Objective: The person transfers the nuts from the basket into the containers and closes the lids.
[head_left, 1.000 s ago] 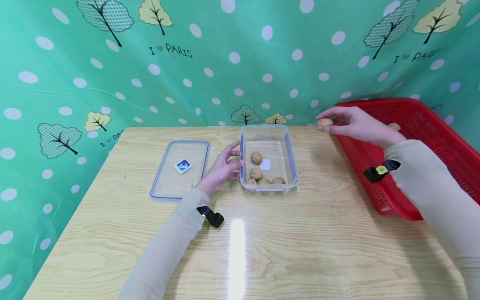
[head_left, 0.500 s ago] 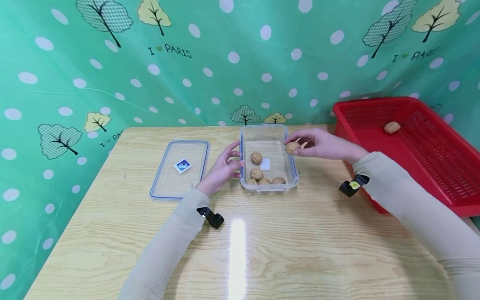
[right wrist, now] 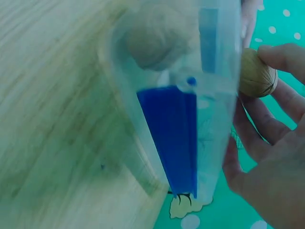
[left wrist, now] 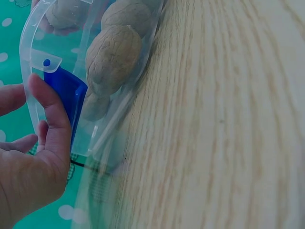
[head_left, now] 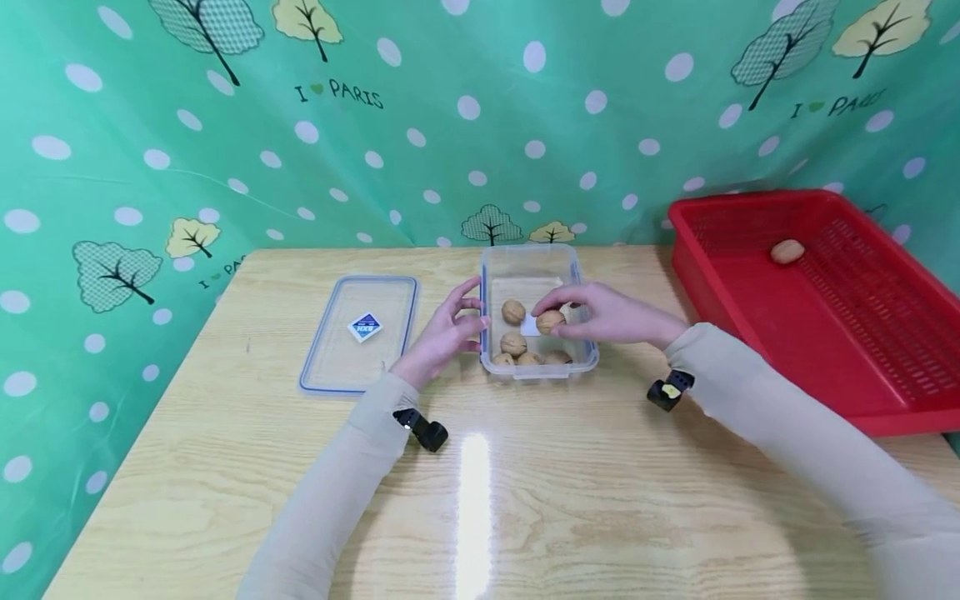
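Below the green polka-dot sheet [head_left: 420, 175], the pale wood-grain counter [head_left: 600, 500] lies open through the lower middle. At right, the red perforated plastic basket [head_left: 810, 325] contains one walnut [head_left: 787, 251]. The clear rectangular plastic box [head_left: 540, 372], centre, contains five; the blue-edged clear lid [head_left: 360, 357] lies left. The left hand [head_left: 444, 337] rests loosely bent fingers against the box; the right hand [head_left: 609, 314], formerly at its right rim, pinches a round brown walnut [head_left: 551, 322] over it.

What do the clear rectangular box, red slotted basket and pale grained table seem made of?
Clear rectangular box: probably smooth plastic; brown walnuts show through its walls. Red slotted basket: likely smooth moulded plastic, evenly coloured. Pale grained table: glossy, given the white glare; wood or laminate, unclear.
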Tool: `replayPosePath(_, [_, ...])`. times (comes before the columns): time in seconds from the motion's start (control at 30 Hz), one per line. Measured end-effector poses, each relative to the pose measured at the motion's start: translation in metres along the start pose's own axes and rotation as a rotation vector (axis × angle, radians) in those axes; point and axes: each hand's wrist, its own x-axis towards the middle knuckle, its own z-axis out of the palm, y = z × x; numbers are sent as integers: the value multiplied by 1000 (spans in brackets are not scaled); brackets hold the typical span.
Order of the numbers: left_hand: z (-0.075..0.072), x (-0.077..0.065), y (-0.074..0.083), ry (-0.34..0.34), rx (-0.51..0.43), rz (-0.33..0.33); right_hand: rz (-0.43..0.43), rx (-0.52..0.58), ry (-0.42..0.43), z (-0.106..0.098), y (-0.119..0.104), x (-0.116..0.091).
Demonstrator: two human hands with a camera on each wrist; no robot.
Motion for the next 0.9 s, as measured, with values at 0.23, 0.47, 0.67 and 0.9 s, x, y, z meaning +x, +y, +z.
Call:
replayPosePath(0.23, [0, 1, 1, -14, -7, -4, -47, -79, 28, 17, 11, 2])
replayPosePath(0.47, [-2, 0, 3, -12, -9, -2, -62, -269, 78, 27, 19, 7])
replayPosePath(0.67, [-2, 1, 4, -12, -9, -5, -51, -368, 67, 28, 15, 7])
replayPosePath(0.9, [-1, 1, 2, -8, -32, -10, -47, -309, 32, 26, 16, 6])
